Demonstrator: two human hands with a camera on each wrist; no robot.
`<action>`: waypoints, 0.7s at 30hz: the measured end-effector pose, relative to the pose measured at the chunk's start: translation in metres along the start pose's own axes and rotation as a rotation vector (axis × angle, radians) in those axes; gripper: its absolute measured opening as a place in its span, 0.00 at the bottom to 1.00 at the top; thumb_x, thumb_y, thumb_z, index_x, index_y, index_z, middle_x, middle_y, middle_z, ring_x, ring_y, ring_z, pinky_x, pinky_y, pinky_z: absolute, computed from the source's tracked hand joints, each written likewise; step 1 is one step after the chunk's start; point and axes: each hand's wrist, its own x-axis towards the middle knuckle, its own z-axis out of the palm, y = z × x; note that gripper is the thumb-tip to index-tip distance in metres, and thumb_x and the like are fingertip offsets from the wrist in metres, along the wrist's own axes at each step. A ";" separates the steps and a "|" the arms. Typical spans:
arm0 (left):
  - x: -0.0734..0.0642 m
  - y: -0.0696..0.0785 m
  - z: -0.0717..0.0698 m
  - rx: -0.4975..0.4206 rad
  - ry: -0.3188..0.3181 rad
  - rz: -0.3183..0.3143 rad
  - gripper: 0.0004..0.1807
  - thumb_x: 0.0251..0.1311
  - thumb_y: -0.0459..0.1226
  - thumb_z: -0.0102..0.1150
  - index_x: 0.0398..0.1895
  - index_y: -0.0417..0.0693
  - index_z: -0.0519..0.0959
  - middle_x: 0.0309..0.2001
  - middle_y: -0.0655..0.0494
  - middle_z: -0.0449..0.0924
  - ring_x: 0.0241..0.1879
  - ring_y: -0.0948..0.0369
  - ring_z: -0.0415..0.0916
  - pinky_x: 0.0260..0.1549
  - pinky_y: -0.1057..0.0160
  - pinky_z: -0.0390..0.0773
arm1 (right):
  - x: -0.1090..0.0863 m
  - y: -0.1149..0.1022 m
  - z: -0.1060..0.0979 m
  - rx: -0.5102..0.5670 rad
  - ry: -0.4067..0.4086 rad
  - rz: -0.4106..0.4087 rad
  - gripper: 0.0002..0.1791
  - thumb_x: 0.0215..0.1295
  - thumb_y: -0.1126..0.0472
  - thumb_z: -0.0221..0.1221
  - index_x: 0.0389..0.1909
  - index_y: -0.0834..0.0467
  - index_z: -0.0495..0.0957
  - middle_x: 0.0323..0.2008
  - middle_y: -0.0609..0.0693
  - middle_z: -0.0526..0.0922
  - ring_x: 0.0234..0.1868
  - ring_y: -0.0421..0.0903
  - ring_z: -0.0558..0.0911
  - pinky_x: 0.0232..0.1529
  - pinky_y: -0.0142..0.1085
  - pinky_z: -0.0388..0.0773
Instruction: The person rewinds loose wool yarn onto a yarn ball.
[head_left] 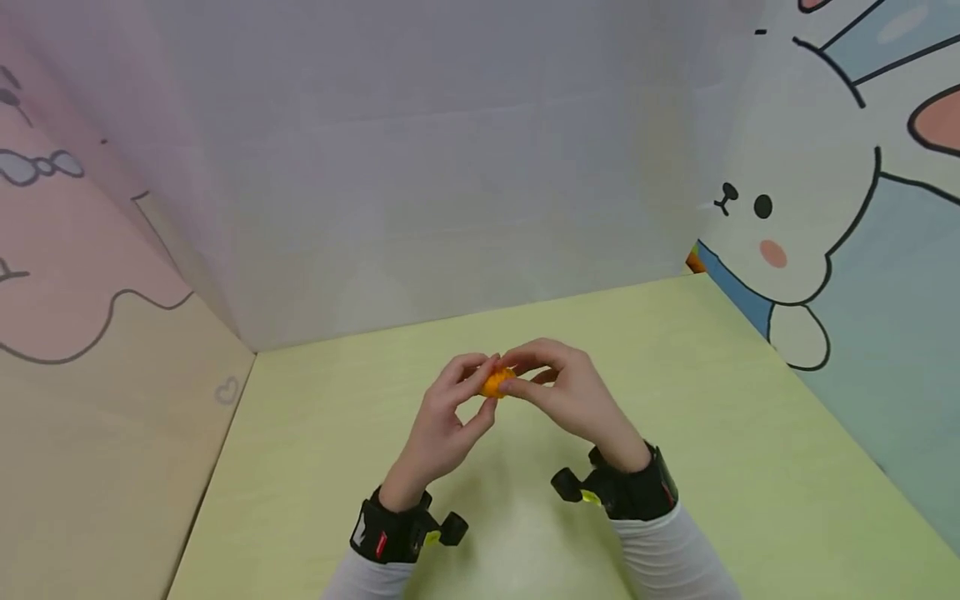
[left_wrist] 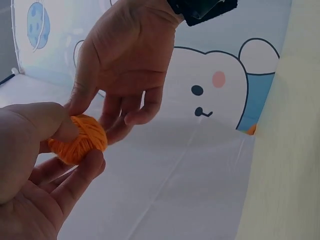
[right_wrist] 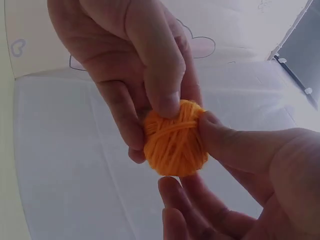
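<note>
A small ball of orange yarn [head_left: 495,384] is held up over the table between my two hands. Its strands are wound tightly, with a few crossing its face in the right wrist view [right_wrist: 177,145]. My left hand [head_left: 444,421] pinches it from the left, the thumb and fingers on opposite sides of the ball. From the right, my right hand [head_left: 566,390] grips it with curled fingers and thumb. In the left wrist view the yarn ball [left_wrist: 85,142] is partly covered by the left thumb and fingertips.
A pale yellow-green table [head_left: 337,483] lies under both hands. A white sheet [head_left: 450,167] rises along its back edge. Printed cartoon panels stand at the sides, a pink one [head_left: 82,250] left and a rabbit one [head_left: 795,208] right. Each wrist wears a black strap [head_left: 390,529] with a small device.
</note>
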 end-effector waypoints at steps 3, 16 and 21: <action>-0.001 -0.002 0.000 -0.004 0.027 -0.039 0.35 0.58 0.22 0.63 0.70 0.38 0.67 0.57 0.44 0.74 0.51 0.56 0.75 0.43 0.57 0.85 | 0.002 0.005 0.005 -0.014 0.000 -0.047 0.12 0.61 0.53 0.68 0.46 0.46 0.86 0.45 0.40 0.84 0.44 0.38 0.81 0.38 0.43 0.85; -0.004 -0.048 0.012 0.378 -0.115 -0.033 0.41 0.52 0.17 0.63 0.71 0.42 0.66 0.55 0.47 0.75 0.53 0.57 0.73 0.48 0.61 0.82 | 0.029 0.066 0.021 0.048 -0.182 0.028 0.16 0.56 0.68 0.70 0.46 0.58 0.82 0.46 0.53 0.83 0.46 0.49 0.83 0.42 0.41 0.86; -0.002 -0.086 0.029 0.538 -0.286 0.051 0.41 0.55 0.16 0.58 0.73 0.44 0.63 0.53 0.45 0.74 0.49 0.55 0.72 0.47 0.61 0.80 | 0.042 0.111 0.023 -0.058 -0.300 0.070 0.29 0.54 0.68 0.71 0.57 0.56 0.72 0.49 0.52 0.80 0.46 0.50 0.82 0.44 0.45 0.85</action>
